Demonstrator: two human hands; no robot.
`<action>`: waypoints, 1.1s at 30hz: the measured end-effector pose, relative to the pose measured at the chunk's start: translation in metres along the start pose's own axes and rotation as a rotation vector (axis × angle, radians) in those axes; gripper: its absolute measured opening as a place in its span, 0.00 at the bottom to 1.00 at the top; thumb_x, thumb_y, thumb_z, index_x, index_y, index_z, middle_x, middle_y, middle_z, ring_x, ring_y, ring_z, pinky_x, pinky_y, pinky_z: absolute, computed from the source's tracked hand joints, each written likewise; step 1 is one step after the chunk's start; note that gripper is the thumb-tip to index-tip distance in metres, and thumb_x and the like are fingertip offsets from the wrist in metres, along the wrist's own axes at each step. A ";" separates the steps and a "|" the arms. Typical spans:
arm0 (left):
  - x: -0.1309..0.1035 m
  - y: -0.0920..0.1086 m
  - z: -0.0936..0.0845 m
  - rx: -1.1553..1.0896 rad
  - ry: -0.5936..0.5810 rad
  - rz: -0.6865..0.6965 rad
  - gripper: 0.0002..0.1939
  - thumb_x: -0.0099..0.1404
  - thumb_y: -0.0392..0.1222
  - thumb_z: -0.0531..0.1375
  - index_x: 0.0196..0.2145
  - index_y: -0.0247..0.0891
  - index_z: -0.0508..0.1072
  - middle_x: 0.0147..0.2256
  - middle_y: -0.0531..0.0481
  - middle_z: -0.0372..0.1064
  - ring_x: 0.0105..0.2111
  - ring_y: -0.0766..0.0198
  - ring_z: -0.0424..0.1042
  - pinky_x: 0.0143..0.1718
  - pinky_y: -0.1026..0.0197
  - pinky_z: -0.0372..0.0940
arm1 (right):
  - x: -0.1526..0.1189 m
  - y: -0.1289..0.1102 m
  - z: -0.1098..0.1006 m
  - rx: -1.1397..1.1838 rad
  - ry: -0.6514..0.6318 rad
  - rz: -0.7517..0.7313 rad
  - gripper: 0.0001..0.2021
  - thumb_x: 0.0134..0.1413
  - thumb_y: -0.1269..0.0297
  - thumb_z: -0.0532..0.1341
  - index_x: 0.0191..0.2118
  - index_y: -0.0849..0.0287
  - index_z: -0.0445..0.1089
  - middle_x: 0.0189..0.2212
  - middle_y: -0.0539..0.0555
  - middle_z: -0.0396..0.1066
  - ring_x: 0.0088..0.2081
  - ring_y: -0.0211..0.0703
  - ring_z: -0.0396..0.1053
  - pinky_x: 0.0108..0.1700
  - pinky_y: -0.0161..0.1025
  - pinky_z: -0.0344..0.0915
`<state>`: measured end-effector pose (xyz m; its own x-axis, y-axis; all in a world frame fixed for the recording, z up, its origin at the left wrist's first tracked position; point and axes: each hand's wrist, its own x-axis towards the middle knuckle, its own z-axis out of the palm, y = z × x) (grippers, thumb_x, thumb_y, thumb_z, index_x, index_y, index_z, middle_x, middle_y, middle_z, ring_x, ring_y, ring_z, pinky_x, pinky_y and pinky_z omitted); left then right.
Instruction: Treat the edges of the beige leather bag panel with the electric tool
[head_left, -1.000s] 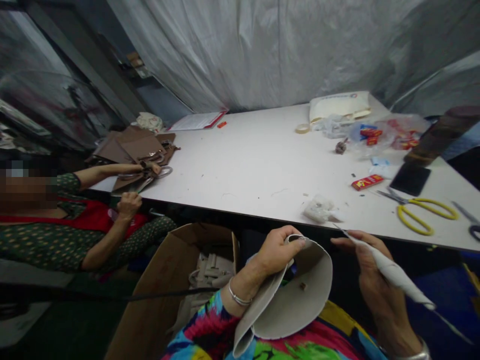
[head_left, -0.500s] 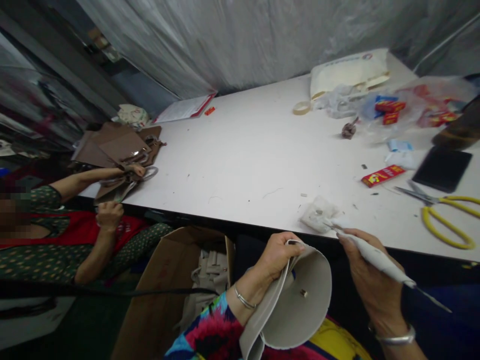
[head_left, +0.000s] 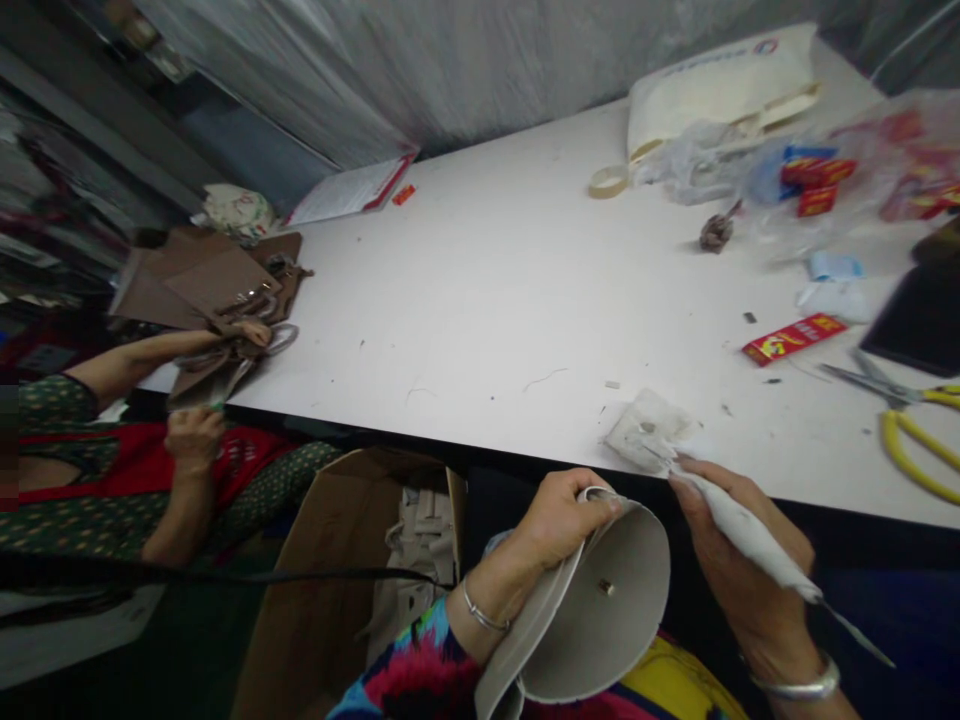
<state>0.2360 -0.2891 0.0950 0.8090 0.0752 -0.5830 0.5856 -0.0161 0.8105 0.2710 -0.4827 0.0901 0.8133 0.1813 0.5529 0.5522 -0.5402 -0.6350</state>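
Observation:
My left hand [head_left: 559,525] pinches the upper edge of a light grey leather-like bag piece [head_left: 622,625], bent into an open curve, with a small metal fitting [head_left: 605,587] on its inner face. Wrapped in the fingers of my right hand [head_left: 757,590] is a slim white-handled tool [head_left: 754,528]. A thin metal blade sticks out from the tool's lower right end. Its other end points at a crumpled whitish wad [head_left: 646,428] at the table edge; whether the tip touches it I cannot tell.
The white table [head_left: 450,300] bears yellow-handled scissors [head_left: 911,430], a red box [head_left: 795,340], a dark flat object [head_left: 919,320], a tape roll [head_left: 608,182] and plastic bags. At left, a co-worker's hands [head_left: 193,435] handle brown bags [head_left: 217,280]. A cardboard box [head_left: 300,590] holds grey pieces.
The camera view has shifted slightly, so the table items at right sit further right. Both hands keep their holds, and the tool's upper end stays by the wad.

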 end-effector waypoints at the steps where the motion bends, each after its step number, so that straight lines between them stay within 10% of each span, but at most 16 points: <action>1: -0.001 0.001 0.000 0.013 -0.012 0.003 0.11 0.55 0.43 0.69 0.32 0.32 0.78 0.26 0.54 0.69 0.27 0.70 0.64 0.31 0.65 0.59 | 0.000 0.000 0.000 -0.007 -0.005 -0.013 0.08 0.67 0.68 0.66 0.50 0.59 0.74 0.43 0.57 0.79 0.41 0.46 0.78 0.48 0.41 0.72; 11: -0.001 -0.003 -0.003 -0.001 -0.036 0.006 0.10 0.56 0.43 0.70 0.33 0.33 0.79 0.26 0.54 0.71 0.27 0.70 0.65 0.33 0.65 0.60 | 0.000 0.001 0.006 -0.021 -0.027 -0.009 0.08 0.68 0.65 0.66 0.50 0.58 0.75 0.44 0.57 0.79 0.42 0.48 0.78 0.48 0.43 0.73; 19: -0.002 -0.007 -0.004 0.036 -0.072 0.028 0.12 0.56 0.44 0.71 0.34 0.33 0.81 0.29 0.53 0.73 0.29 0.69 0.66 0.35 0.65 0.61 | -0.002 0.002 -0.003 0.198 0.041 0.335 0.12 0.68 0.52 0.65 0.44 0.56 0.76 0.38 0.53 0.78 0.40 0.46 0.76 0.47 0.41 0.72; 33: -0.013 -0.007 0.000 0.064 -0.170 0.022 0.16 0.54 0.49 0.72 0.35 0.34 0.82 0.27 0.53 0.72 0.27 0.70 0.64 0.34 0.65 0.60 | -0.017 0.010 -0.005 0.556 -0.224 0.587 0.19 0.66 0.46 0.63 0.33 0.57 0.75 0.24 0.50 0.71 0.28 0.41 0.69 0.31 0.34 0.68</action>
<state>0.2210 -0.2899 0.0970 0.8153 -0.0955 -0.5711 0.5656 -0.0800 0.8208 0.2621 -0.4956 0.0774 0.9817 0.1878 -0.0332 -0.0096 -0.1250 -0.9921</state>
